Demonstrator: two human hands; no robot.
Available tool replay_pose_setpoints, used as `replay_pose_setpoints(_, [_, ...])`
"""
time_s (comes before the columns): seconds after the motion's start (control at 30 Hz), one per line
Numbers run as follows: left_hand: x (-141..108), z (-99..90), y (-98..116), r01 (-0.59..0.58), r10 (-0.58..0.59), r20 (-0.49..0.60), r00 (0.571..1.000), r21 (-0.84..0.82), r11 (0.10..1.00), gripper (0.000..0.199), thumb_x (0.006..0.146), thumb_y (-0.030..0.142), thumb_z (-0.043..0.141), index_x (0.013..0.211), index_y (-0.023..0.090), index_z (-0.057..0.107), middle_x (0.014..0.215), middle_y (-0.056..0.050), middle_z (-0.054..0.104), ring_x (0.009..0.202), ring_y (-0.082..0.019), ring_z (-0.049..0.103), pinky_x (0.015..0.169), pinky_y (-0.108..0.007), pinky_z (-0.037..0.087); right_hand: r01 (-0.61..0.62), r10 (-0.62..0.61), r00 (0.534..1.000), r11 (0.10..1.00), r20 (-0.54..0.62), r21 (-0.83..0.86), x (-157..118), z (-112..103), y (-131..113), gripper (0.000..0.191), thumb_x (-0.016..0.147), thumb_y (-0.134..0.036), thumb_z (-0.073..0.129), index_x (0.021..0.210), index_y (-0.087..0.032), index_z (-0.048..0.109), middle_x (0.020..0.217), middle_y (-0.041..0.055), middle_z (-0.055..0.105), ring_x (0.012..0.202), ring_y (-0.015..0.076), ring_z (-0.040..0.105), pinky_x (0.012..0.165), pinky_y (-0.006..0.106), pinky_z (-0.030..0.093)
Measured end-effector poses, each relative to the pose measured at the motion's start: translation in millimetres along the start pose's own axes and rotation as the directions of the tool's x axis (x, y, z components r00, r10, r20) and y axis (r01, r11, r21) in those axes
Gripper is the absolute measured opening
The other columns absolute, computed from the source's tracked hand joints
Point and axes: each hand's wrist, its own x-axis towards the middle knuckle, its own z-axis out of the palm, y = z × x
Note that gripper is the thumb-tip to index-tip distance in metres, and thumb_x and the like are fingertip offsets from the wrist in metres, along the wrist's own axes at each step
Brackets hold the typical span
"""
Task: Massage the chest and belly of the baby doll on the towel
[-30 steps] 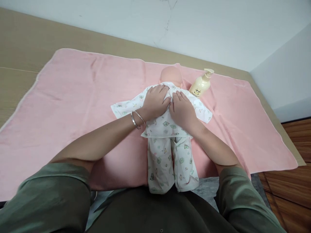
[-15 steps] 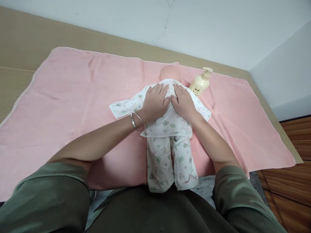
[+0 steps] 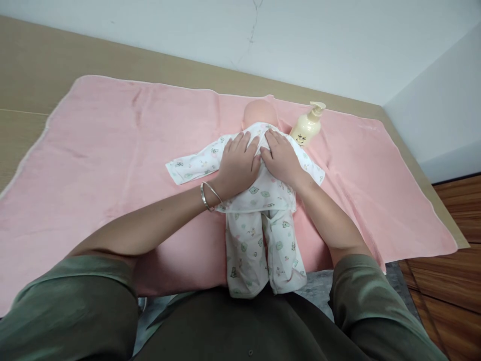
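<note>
A doll (image 3: 260, 113) in a white patterned top (image 3: 259, 196) and matching trousers (image 3: 246, 253) lies on a pink blanket (image 3: 112, 150), its bald head away from me and its face not visible. My left hand (image 3: 239, 163) rests flat on the left side of the upper back, fingers somewhat spread, a silver bangle at the wrist. On the right side of the back lies my right hand (image 3: 281, 156), palm down, its thumb near the left hand's fingers. Neither hand grips anything.
A cream pump bottle (image 3: 307, 126) leans on the blanket to the right of the doll's head. Beneath the blanket is a wooden tabletop (image 3: 33, 60), with a pale wall (image 3: 188, 30) behind it. Brown wooden panels (image 3: 454, 281) stand at the lower right.
My left hand has shifted slightly down, its thumb now lower and closer to the fingers. My right hand stays on the back. The whole view has moved a little.
</note>
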Motion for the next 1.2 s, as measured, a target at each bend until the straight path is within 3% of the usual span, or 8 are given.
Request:
replay_pose_setpoints(0.13, [0.1,2.8,-2.6,-0.021,0.022,-0.031,0.999,0.028,0.999,0.049,0.100,0.032,0.030,0.142,0.011,0.044,0.152,-0.022,0.044,0.146,-0.036,0.035,0.117,-0.058,0.029,0.009,-0.009,1.000,1.000,0.008,-0.011,-0.5,-1.6,-0.2,0.055,0.095,-0.026,0.036,0.143,-0.001,0.043,0.152,0.0215,0.045,0.144,0.0302,0.038,0.122,0.047,0.028])
replay_pose_setpoints(0.3, [1.3,5.1,-6.2,-0.019,0.019,-0.043,0.999,0.018,1.000,0.048,0.099,0.033,0.031,0.141,0.015,0.045,0.152,-0.019,0.045,0.146,-0.034,0.036,0.117,-0.057,0.030,0.026,-0.026,0.999,1.000,-0.025,-0.010,-1.5,-5.2,-2.1,0.046,0.095,-0.025,0.039,0.136,-0.008,0.050,0.142,0.0179,0.056,0.133,0.0311,0.050,0.115,0.048,0.037])
replay_pose_setpoints(0.43, [2.2,3.2,-4.3,0.000,0.000,-0.023,1.000,0.025,1.000,0.050,0.099,0.034,0.031,0.141,0.013,0.046,0.152,-0.019,0.045,0.146,-0.034,0.036,0.118,-0.055,0.029,0.006,-0.006,1.000,1.000,0.005,-0.013,-2.6,-10.3,-6.5,0.042,0.096,-0.025,0.038,0.131,-0.006,0.052,0.136,0.0204,0.060,0.129,0.0320,0.053,0.113,0.046,0.039])
replay_pose_setpoints(0.53, [3.8,0.8,-3.3,0.019,-0.019,0.014,1.000,0.019,1.000,0.052,0.097,0.032,0.033,0.142,0.009,0.045,0.152,-0.021,0.043,0.146,-0.034,0.034,0.120,-0.053,0.027,0.005,-0.005,1.000,1.000,0.011,-0.031,-2.5,-9.7,-7.4,0.045,0.096,-0.023,0.037,0.135,-0.003,0.049,0.141,0.0218,0.056,0.134,0.0316,0.050,0.116,0.046,0.035])
replay_pose_setpoints(0.73, [17.6,-1.6,-14.8,0.028,-0.027,0.053,0.998,-0.021,0.999,0.057,0.090,0.034,0.039,0.142,0.011,0.047,0.150,-0.017,0.047,0.143,-0.032,0.039,0.120,-0.052,0.028,-0.010,0.014,0.997,0.999,0.073,-0.050,-1.9,-4.9,-3.7,0.057,0.098,-0.026,0.034,0.150,-0.003,0.033,0.162,0.0184,0.031,0.152,0.0294,0.027,0.124,0.047,0.023])
replay_pose_setpoints(1.07, [26.5,-0.4,-24.6,0.052,-0.048,0.066,0.997,-0.060,0.997,0.060,0.088,0.036,0.039,0.142,0.013,0.049,0.148,-0.015,0.051,0.140,-0.032,0.043,0.118,-0.052,0.030,-0.051,0.053,0.999,0.993,0.007,-0.106,-21.6,-0.5,-27.7,0.057,0.098,-0.025,0.033,0.147,0.003,0.037,0.157,0.0246,0.037,0.148,0.0360,0.032,0.122,0.055,0.026])
replay_pose_setpoints(1.2, [19.3,0.2,-19.1,0.026,-0.025,0.044,0.999,-0.029,0.999,0.057,0.092,0.035,0.037,0.143,0.013,0.046,0.150,-0.016,0.048,0.142,-0.032,0.040,0.119,-0.053,0.029,-0.012,0.015,0.999,0.998,0.045,-0.062,-14.1,-2.4,-17.3,0.056,0.095,-0.024,0.035,0.147,-0.001,0.039,0.157,0.0207,0.039,0.150,0.0327,0.030,0.123,0.053,0.026])
